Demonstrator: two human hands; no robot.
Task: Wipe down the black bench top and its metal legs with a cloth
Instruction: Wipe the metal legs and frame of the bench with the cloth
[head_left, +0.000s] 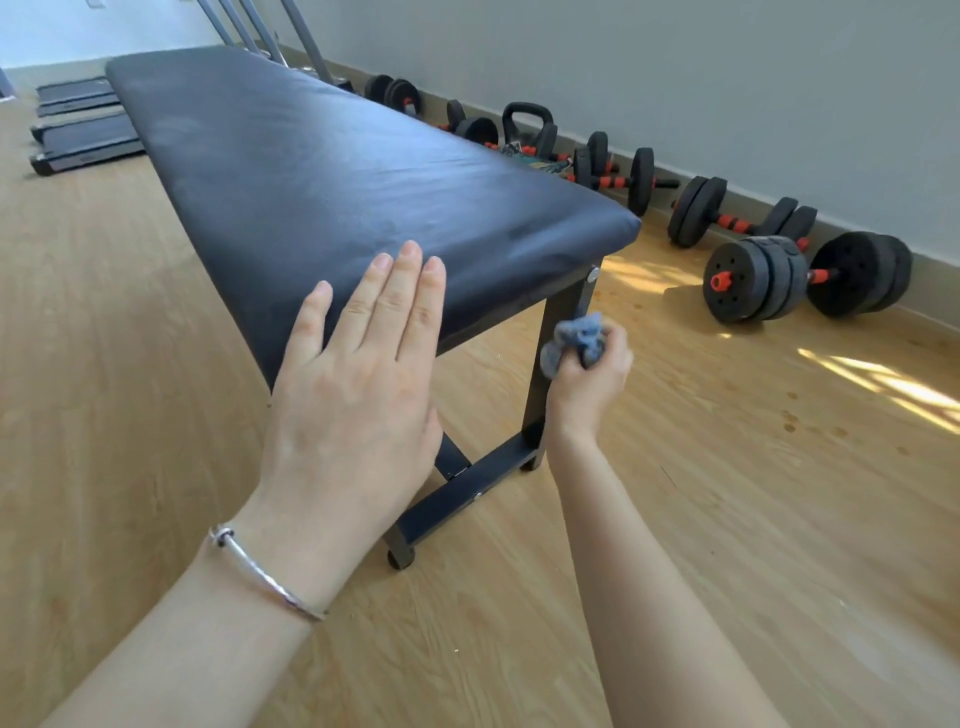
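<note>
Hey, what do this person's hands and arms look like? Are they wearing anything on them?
Both arms are bare as far as the view shows: no sleeves and no gloves. The left hand has a thin silver bangle at the wrist, a plain smooth band with a small wound knot at one spot. No rings show on its fingers. No jewellery shows on the right hand or its wrist.
</note>
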